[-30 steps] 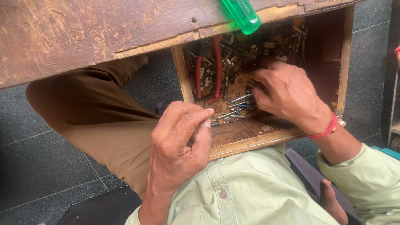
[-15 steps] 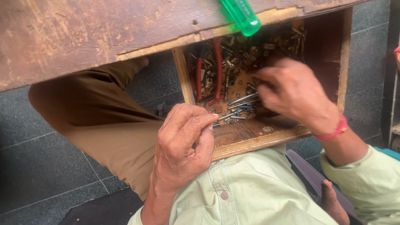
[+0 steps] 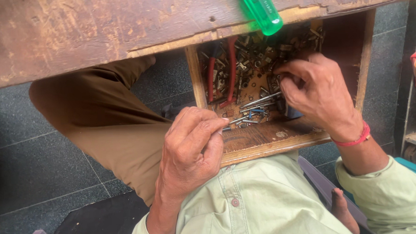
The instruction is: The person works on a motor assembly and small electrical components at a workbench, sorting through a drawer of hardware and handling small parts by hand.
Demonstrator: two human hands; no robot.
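- The person sits at a worn wooden table (image 3: 99, 37), with an open wooden drawer (image 3: 273, 144) pulled out from under its front edge and over the lap.
- The step in hand looks like sorting: picking small metal parts out of the drawer's jumble.
- The left hand (image 3: 191, 152) sits at the drawer's near left corner, fingers curled together, thumb and forefinger pinching a small dark metal piece (image 3: 226, 129) whose tip shows just past the fingertips; what kind of piece it is cannot be told.
- The right hand (image 3: 315, 92) reaches into the drawer's right half, fingers bent and gathered down onto the heap of screws and fittings (image 3: 261, 50); whether it has anything gripped cannot be told, as the fingertips are hidden among the parts.
- A few long thin metal pins (image 3: 258, 101) lie loose on the drawer floor between the two hands, near the front edge.
- Red-handled pliers (image 3: 231, 70) lie along the drawer's left wall, towards the back.
- A green screwdriver handle (image 3: 259, 11) juts over the table's front edge, above the drawer.
- The next move, as I judge it, calls for a fine fingertip pinch: the parts are small, tangled and alike, so the wanted one must be lifted clear without dragging its neighbours along.
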